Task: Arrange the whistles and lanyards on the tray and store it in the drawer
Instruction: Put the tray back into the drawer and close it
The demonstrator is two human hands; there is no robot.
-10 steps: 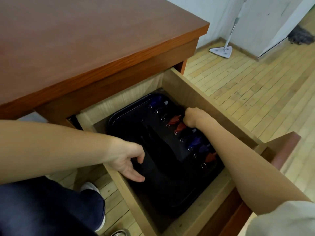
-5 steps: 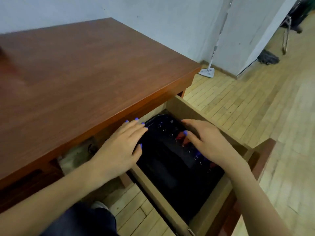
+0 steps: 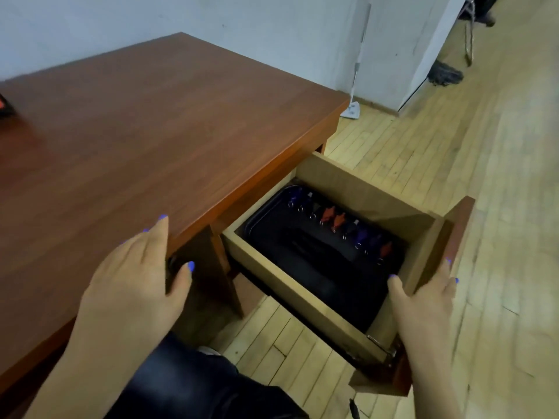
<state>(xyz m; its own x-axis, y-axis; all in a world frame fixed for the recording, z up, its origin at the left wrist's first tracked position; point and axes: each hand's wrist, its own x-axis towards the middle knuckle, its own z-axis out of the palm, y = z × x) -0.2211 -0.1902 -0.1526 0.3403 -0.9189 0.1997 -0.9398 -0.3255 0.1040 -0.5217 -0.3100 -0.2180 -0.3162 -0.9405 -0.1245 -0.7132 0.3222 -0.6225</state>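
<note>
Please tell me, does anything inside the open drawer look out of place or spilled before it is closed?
Nothing stands out. The black tray lies flat in the drawer, with the whistles in one tidy row along its far side. The right hand holds the drawer front; the left hand rests on the desk edge.

Desk (image 3: 157, 122): reddish-brown wood-grain top, smooth, satin sheen, light glare toward the wall side. Drawer (image 3: 357, 189): walls pale unfinished-looking wood or board, matt; front panel reddish-brown like the desk. Metal runner fitting (image 3: 381, 344) at the drawer's near corner, dull silver. Tray (image 3: 305, 267): black, smooth, glossy, faint reflections on its rim. Whistles (image 3: 334, 220): orange and purple bodies, plastic by the look, with small bright metal rings. Lanyards: dark, too dim to judge material. Floor (image 3: 453, 176): pale wood strips, worn, low sheen. Wall (image 3: 242, 22): painted, matt. Trouser leg (image 3: 193, 385): dark denim-like cloth.
</note>
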